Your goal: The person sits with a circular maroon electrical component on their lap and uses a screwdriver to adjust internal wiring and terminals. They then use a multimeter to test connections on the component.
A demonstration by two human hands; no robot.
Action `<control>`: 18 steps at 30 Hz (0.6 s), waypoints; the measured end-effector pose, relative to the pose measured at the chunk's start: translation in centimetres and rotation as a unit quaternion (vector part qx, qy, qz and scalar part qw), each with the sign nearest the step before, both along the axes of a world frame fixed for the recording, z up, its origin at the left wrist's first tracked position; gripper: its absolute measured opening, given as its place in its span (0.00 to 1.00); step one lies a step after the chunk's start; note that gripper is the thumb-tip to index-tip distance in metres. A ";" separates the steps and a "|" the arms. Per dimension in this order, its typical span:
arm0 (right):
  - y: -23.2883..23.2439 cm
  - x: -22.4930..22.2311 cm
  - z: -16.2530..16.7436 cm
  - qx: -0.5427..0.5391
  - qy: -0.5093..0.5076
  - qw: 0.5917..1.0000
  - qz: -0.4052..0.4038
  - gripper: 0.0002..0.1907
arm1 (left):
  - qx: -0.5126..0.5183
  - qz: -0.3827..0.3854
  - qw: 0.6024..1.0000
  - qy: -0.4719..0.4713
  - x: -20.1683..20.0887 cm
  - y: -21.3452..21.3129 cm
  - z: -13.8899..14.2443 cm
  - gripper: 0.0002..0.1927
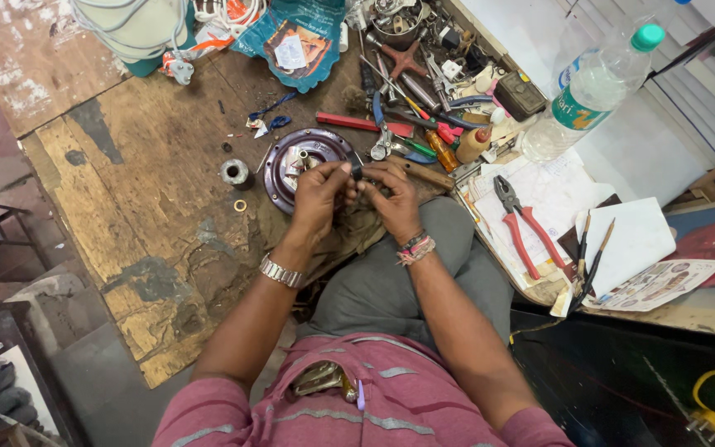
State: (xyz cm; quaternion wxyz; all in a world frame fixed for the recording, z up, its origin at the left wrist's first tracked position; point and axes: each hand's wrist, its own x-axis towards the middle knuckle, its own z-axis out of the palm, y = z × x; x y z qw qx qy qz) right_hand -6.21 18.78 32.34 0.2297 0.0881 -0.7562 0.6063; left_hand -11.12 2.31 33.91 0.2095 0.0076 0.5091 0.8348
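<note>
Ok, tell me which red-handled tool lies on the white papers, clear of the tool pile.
The red-handled pliers, alone on the white papers near the plastic bottle; the other red tools sit in the tool pile.

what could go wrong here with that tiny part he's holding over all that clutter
1. The small dark part, pinched between the left hand and right hand, might slip and vanish among the scattered tools.
2. The brass ring and metal bushing lie loose on the board and may roll away.
3. The water bottle lying over the papers might leak.
</note>
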 end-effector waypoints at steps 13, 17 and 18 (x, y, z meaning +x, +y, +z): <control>1.1 -0.5 -2.6 -0.186 -0.071 0.979 0.037 0.08 | -0.291 0.065 0.891 0.342 2.2 0.9 3.4 0.16; 1.1 -0.5 -2.5 -0.239 -0.112 0.962 0.063 0.10 | -0.287 0.056 0.879 0.377 2.4 0.9 3.9 0.14; 1.1 -0.4 -2.2 -0.248 -0.122 0.959 0.064 0.10 | -0.288 0.061 0.872 0.392 2.4 1.0 4.1 0.13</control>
